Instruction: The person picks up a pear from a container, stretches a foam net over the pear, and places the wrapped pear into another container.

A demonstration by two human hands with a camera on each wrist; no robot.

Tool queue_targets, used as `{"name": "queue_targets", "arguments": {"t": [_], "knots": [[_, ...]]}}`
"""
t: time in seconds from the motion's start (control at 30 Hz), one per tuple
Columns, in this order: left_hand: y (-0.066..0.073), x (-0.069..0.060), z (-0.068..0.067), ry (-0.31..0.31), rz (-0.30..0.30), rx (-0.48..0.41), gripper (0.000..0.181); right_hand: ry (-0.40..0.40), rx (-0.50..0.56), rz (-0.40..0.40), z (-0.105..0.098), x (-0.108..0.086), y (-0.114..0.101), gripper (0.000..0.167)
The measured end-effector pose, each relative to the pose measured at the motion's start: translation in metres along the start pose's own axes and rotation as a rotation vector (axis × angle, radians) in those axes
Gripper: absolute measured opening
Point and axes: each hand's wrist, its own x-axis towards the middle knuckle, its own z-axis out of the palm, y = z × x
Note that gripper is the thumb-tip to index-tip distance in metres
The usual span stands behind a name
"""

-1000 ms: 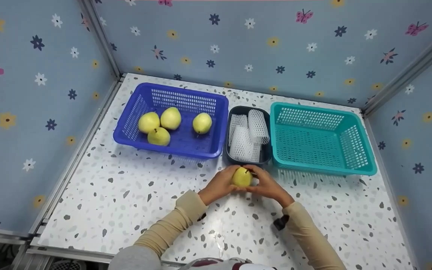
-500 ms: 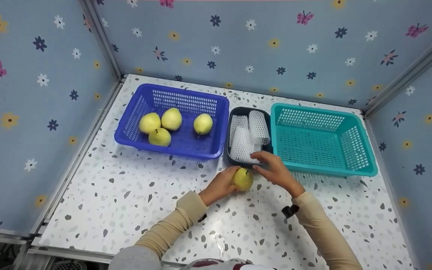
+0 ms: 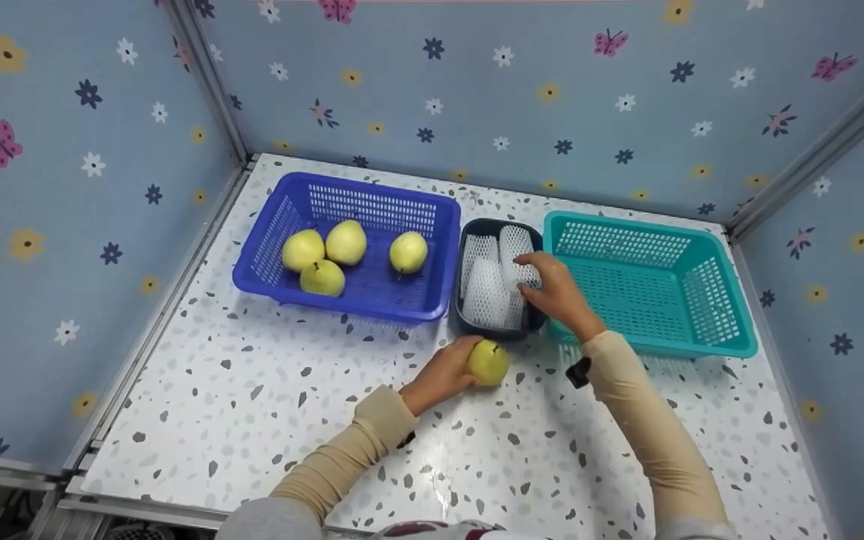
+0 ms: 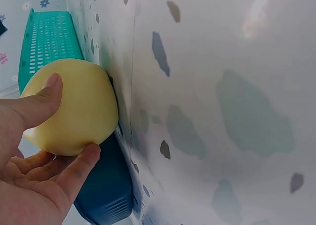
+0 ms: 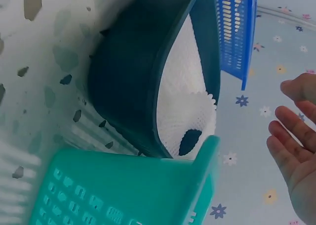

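In my left hand (image 3: 441, 376) I grip a yellow-green pear (image 3: 489, 364) just in front of the small dark bin. The left wrist view shows thumb and fingers round the pear (image 4: 81, 106). My right hand (image 3: 561, 296) is over the right side of the dark bin (image 3: 493, 332), thumb and fingers apart. White foam fruit nets (image 3: 486, 289) lie in that bin. In the right wrist view, the right hand (image 5: 298, 136) stands clear of the nets (image 5: 182, 81), holding nothing.
A blue basket (image 3: 342, 306) with several pears (image 3: 346, 242) stands left of the bin. On the right is a teal basket (image 3: 619, 289) with nothing seen inside. Patterned walls (image 3: 432, 90) enclose the speckled table (image 3: 312, 420) at back and sides.
My right hand has let go of the pear and moved up and right, over the dark bin of foam nets. My left hand keeps the pear in nearly the same spot.
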Motion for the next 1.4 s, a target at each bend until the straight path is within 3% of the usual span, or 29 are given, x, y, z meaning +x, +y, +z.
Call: {"name": "queue_targets", "arguments": {"t": [0.13, 0.3, 0.47, 0.8, 1.23, 1.4], "knots": [[0.000, 0.000, 0.000, -0.004, -0.018, 0.001, 0.069, -0.089, -0.049, 0.099, 0.005, 0.013, 0.005, 0.050], [0.000, 0.000, 0.000, -0.007, -0.025, -0.008, 0.069, -0.184, -0.193, 0.212, 0.016, 0.026, 0.009, 0.061], [0.001, -0.001, 0.001, -0.009, -0.023, -0.013, 0.069, -0.208, -0.355, 0.270, 0.031, 0.032, 0.015, 0.063], [0.000, -0.001, 0.002, -0.003, -0.001, 0.019, 0.069, -0.130, -0.479, 0.246, 0.050, 0.035, 0.021, 0.034], [-0.001, -0.002, 0.002, -0.002, -0.008, 0.018, 0.069, 0.078, -0.406, 0.295, 0.039, 0.037, 0.020, 0.034], [-0.002, -0.002, 0.004, 0.002, -0.002, 0.008, 0.069, 0.182, -0.309, 0.237, 0.028, 0.033, 0.015, 0.035]]}}
